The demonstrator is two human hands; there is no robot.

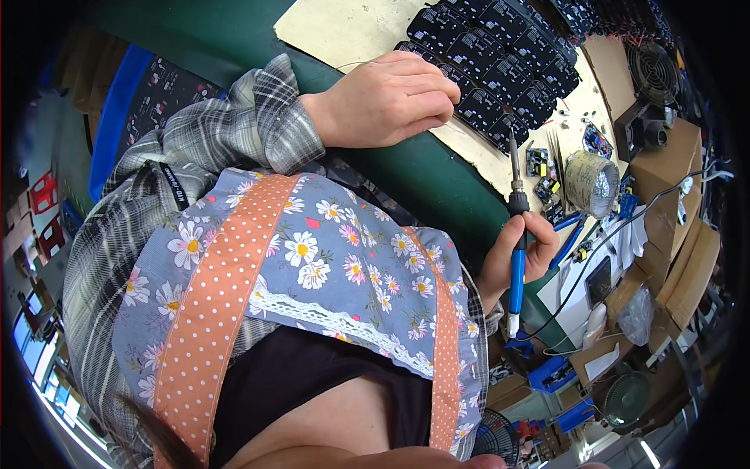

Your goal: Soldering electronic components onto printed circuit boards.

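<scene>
Daisy-printed apron cloth [351, 258] lies nearest the camera, and past it a green surface [437, 168] carries a cream sheet [328, 31] with a block of black circuit boards [492, 55] on it. From the right hand [500, 262] the boards lie ahead and slightly to the left, well apart from its fingers, with a blue-handled soldering iron [517, 266] spanning the gap. That hand is closed round the handle; the iron's long axis runs almost straight away from the person, its tip over the near right corner of the boards, though whether metal meets board cannot be told. The left hand [391, 98] is the nearer one, over the near left edge of the boards, fingers bent and drawn together; whether they pinch anything is hidden, and the hand covers part of that edge. Just right of the iron's shaft lie small boards with yellow parts [539, 162], then tweezers [556, 156] and a silvery cylinder [591, 184], crowding that side, while the iron's left flank is bare green and cream. Farther right, a dark cable [648, 205] sweeps past cardboard boxes [687, 258], and a round black grille [655, 73] stands beyond.
</scene>
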